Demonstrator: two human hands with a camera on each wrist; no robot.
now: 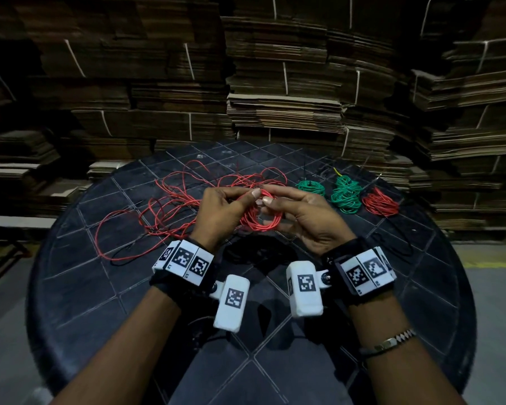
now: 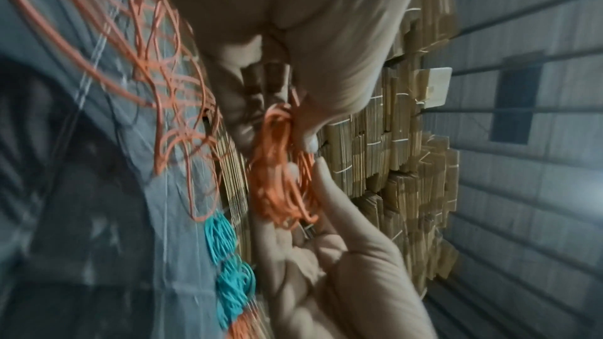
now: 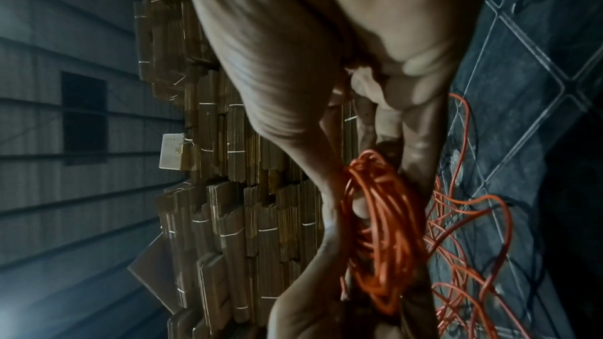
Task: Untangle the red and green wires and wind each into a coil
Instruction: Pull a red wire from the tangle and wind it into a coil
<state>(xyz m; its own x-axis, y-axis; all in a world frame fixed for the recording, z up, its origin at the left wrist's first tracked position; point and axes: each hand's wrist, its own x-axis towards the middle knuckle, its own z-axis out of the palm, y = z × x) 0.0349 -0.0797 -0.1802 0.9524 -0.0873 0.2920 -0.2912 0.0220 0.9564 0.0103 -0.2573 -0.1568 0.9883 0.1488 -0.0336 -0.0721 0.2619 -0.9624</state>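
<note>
Round dark bench (image 1: 275,375) with a diamond grid pattern, seen from above in the head view; stacks of flattened cardboard (image 1: 284,106) behind it. Both hands are raised just above the bench centre, meeting over a half-wound red coil (image 1: 260,219). Left hand (image 1: 222,213): fingers curled, thumb and forefinger pinching the top of the coil's loops. Right hand (image 1: 307,219): fingers curled round the coil's right side, thumb tip close against the left thumb. In the left wrist view the red coil (image 2: 280,172) hangs between the two sets of fingertips; in the right wrist view the red coil (image 3: 381,228) sits bunched against the fingers, though blur there makes the exact finger placement hard to read. The loose red wire (image 1: 158,206) trails off the coil to the left and lies in wide, overlapping loops on the bench's left half, with more loops at the far centre. To the right of the hands, lying apart on the bench: a small green coil (image 1: 310,187), a larger green bundle (image 1: 346,194) just right of it, then a finished red bundle (image 1: 381,202) nearest the right edge. Marker-covered wrist cameras (image 1: 184,263) are strapped on both wrists.
</note>
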